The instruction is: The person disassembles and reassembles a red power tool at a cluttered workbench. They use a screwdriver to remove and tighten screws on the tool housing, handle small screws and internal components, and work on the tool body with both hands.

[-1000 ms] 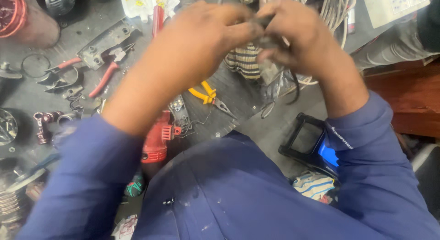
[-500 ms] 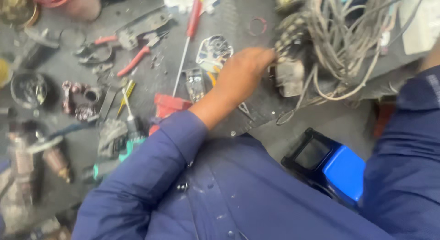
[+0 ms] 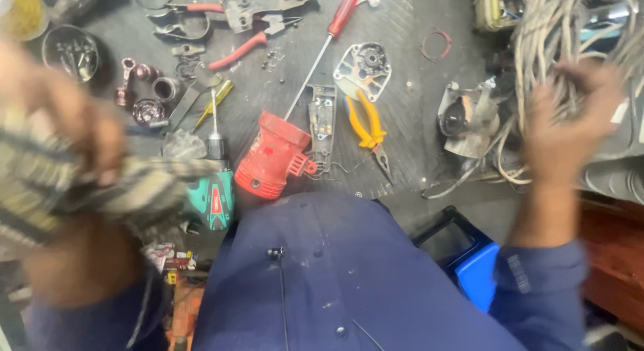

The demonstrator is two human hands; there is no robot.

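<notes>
Head view: the left hand (image 3: pixel 80 133), blurred, is closed around a striped cloth (image 3: pixel 100 190) at the left edge, above a green drill (image 3: pixel 211 193). The right hand (image 3: pixel 570 133) grasps a tangle of grey wires (image 3: pixel 570 29) at the right. Between them lie a red motor housing (image 3: pixel 275 156), yellow-handled pliers (image 3: pixel 365 126) and a red-handled screwdriver (image 3: pixel 329 36). Half a second ago the left hand was over the bench middle and held no cloth.

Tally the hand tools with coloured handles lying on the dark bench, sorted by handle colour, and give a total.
Red-handled: 2, the pliers and the long screwdriver.
Yellow-handled: 2, the pliers and the small screwdriver.
Total: 4.
</notes>
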